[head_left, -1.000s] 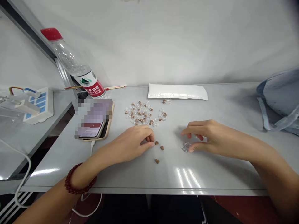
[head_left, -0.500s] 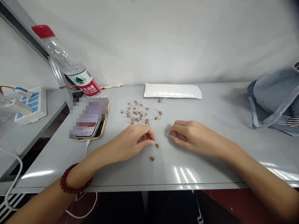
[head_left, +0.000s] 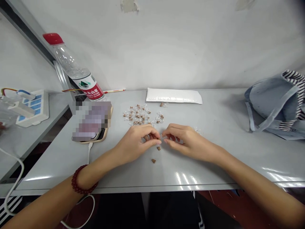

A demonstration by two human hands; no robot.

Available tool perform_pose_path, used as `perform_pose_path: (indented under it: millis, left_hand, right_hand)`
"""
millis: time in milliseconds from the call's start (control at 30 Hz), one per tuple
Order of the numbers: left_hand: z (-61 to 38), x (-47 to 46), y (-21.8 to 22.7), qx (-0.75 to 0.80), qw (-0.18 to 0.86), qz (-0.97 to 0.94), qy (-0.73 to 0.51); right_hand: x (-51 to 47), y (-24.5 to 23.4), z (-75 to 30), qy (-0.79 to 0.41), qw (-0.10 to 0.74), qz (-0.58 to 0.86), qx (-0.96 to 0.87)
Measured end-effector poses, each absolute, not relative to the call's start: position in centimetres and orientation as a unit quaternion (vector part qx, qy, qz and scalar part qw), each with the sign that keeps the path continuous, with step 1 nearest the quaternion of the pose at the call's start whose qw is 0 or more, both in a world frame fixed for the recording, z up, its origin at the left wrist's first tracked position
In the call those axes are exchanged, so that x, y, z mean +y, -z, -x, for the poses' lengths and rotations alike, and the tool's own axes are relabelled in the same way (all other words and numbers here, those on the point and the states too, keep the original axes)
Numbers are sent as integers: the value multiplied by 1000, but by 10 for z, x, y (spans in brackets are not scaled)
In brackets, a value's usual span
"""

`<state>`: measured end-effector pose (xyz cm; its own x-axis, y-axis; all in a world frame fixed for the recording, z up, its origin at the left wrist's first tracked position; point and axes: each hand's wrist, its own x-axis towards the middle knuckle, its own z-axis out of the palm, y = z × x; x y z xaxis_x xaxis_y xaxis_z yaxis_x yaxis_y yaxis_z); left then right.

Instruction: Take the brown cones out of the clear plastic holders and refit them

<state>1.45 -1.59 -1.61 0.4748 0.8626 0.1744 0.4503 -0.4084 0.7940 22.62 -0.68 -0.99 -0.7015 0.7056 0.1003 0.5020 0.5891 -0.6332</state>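
Observation:
My left hand (head_left: 137,142) and my right hand (head_left: 183,140) meet fingertip to fingertip over the grey table (head_left: 214,165). Between them they pinch a small clear plastic piece (head_left: 163,137); the left fingers are closed, and what they hold is too small to name. Two loose brown bits lie just below the fingers, one (head_left: 158,148) close to them and one (head_left: 153,161) nearer me. A pile of several clear pieces with brown inserts (head_left: 141,116) sits just beyond the hands. A dark red bead bracelet (head_left: 79,186) circles my left wrist.
A phone on a charging cable (head_left: 92,122) lies left of the pile, a tilted water bottle (head_left: 76,73) behind it. A white padded envelope (head_left: 173,95) lies by the wall. A blue fabric bag (head_left: 276,101) sits right; a power strip (head_left: 33,106) on the left shelf.
My right hand has moved left from a clear piece on the table and brought it to my left fingertips. One of three loose brown bits has gone from the table.

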Motion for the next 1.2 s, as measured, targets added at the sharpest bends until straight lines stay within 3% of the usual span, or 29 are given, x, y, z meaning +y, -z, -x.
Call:
perform_pose_path:
  millis: [467, 633, 933, 1200]
  left_hand:
    - [-16, -18, 15, 407, 382, -740, -375]
    - [-19, -19, 19, 408, 389, -705, -429]
    - [-17, -17, 20, 389, 307, -773, -396]
    - [-20, -21, 28, 380, 181, -836, -352]
  right_hand:
    - [-8, 10, -226, -314, 205, 329, -867]
    - [-13, 15, -215, -400, 239, 378, -800]
    - [-17, 24, -206, -566, 304, 415, -644]
    - [-13, 25, -209, -645, 281, 401, -587]
